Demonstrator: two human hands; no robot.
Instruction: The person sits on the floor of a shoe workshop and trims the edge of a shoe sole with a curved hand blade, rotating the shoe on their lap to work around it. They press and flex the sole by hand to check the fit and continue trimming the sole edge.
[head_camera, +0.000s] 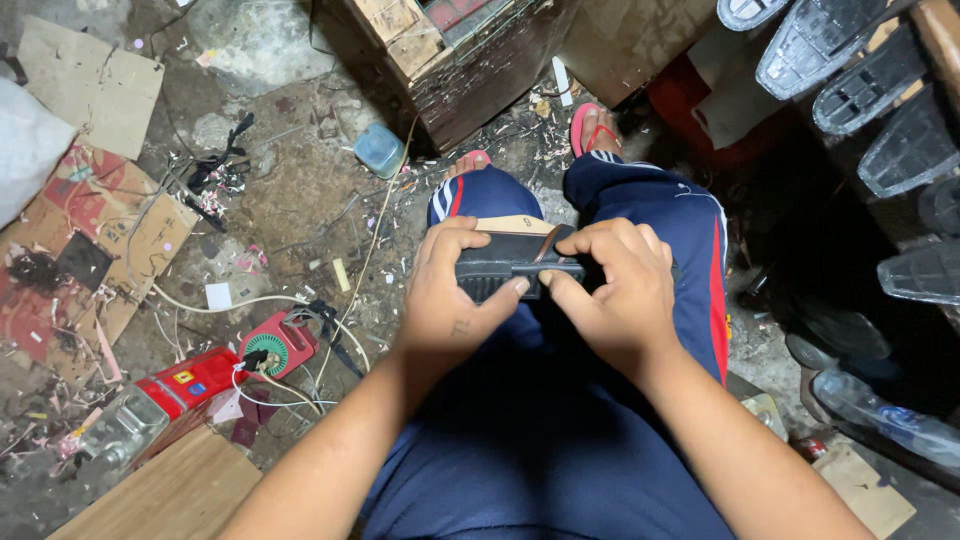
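Both hands grip one black shoe sole (515, 266) held over the person's knees — the left hand (452, 300) curls around its ribbed end, thumb pressed on the edge, and the right hand (610, 290) clasps the other end. Left of the sole, on the littered floor, lies a red device (275, 345) — more black soles (860, 80) hang upper right of it.

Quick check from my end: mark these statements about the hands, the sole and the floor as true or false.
1. Both hands grip the black shoe sole over the lap. True: left hand, right hand.
2. The sole lies on the floor. False: it is held above the knees.
3. A red power tool lies on the floor beside the left arm. True.
4. The person wears green boots. False: red sandals.
5. More black soles sit at the upper right. True.
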